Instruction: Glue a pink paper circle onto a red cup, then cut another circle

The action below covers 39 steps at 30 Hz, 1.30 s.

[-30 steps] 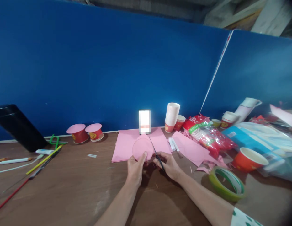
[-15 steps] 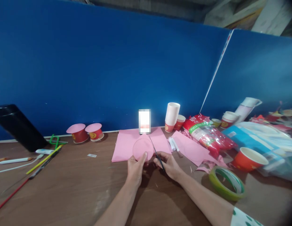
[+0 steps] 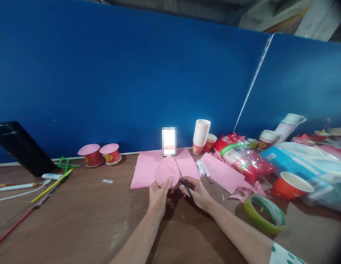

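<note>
Pinched between the thumb and fingers of my left hand (image 3: 159, 196) is a pink paper circle (image 3: 167, 172), held by its lower edge. My right hand (image 3: 197, 191) is closed on a pair of scissors (image 3: 186, 183), whose blades point up and away beside the circle's right edge. The blades look nearly together, and I cannot tell whether they touch the circle. Behind it, larger pink paper sheets (image 3: 144, 170) lie on the table. A bright, pixelated rectangle (image 3: 169, 141) stands at their far edge.
Two red paper cups (image 3: 93, 158) with pink discs stand left. On the right are a stack of paper cups (image 3: 201, 135), pink scraps (image 3: 223, 172), a red plastic bag (image 3: 236, 154), an orange cup (image 3: 291, 186) and a tape roll (image 3: 249, 216). A black bottle (image 3: 22, 150) leans far left.
</note>
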Available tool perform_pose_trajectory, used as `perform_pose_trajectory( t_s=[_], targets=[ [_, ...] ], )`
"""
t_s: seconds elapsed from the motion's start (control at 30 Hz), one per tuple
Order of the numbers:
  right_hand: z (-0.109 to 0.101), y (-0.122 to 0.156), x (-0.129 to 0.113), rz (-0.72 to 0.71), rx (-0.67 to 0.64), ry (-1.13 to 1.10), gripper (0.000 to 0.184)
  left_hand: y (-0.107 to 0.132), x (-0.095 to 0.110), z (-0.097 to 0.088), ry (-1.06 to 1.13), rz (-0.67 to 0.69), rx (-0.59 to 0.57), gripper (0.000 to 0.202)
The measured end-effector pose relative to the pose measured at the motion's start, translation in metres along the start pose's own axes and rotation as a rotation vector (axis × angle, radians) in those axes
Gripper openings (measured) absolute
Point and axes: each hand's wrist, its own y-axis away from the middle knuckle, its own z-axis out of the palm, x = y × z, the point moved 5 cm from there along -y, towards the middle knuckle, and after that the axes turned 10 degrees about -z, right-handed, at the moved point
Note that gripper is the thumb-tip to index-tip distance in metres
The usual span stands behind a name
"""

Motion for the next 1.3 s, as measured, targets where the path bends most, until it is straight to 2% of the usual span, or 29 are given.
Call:
perform_pose_trajectory(
  t_s=[1.3],
  targets=[
    [-0.0013,-0.0016,-0.0044,0.003,0.021,0.04,0.032,0.0023,0.0017,0.0024,0.037,-0.015,-0.008,0.028]
  ],
)
